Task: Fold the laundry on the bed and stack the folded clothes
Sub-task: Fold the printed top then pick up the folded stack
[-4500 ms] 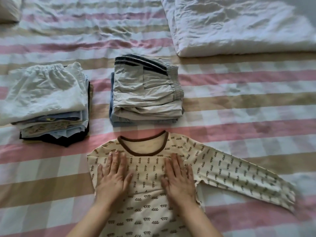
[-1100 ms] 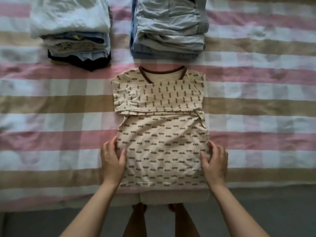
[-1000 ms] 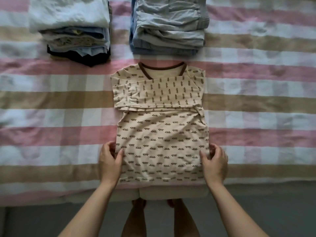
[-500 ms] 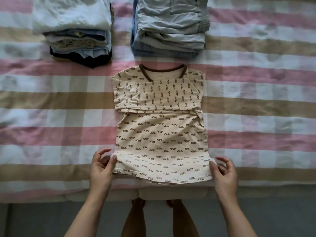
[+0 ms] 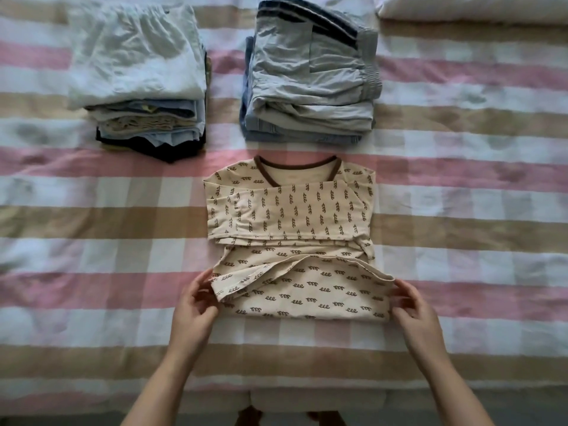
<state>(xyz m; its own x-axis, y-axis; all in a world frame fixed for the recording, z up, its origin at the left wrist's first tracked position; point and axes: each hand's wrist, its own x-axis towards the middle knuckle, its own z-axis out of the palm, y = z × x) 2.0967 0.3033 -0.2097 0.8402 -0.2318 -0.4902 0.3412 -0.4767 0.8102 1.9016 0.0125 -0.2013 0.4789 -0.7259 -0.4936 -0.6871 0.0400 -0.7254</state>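
Cream cotton top (image 5: pixel 292 210), printed with brown squiggles, lies flat at the centre of the striped bed (image 5: pixel 92 216), collar toward 12 o'clock, both sleeves crossed over the chest. Its lower hem is raised off the sheet and doubled partway up toward the sleeves. The left hand (image 5: pixel 193 305) is at 7 o'clock of the top, fingers (image 5: pixel 201 279) and thumb clamped on the left hem corner. The right hand (image 5: pixel 415 309) is at 5 o'clock, fingers curled round the right hem corner and pinching the cloth

This looks like the hem-to-collar fold. To do it well, I judge the 2 corners should travel toward 12 o'clock level with each other, with light tension between them. The raised edge looks slack and uneven near the left corner, and that would set a crease. The hem should land just below the brown neckband, side edges matched over the sides beneath, without dragging the crossed sleeves out of place

2 folded stacks wait nearby: a white-topped stack (image 5: pixel 135 56) at 11 o'clock and a grey-blue stack (image 5: pixel 310 81) at 12 o'clock, just beyond the collar. The finished packet should roughly match their footprint. White bedding (image 5: pixel 461 7) shows at 1 o'clock
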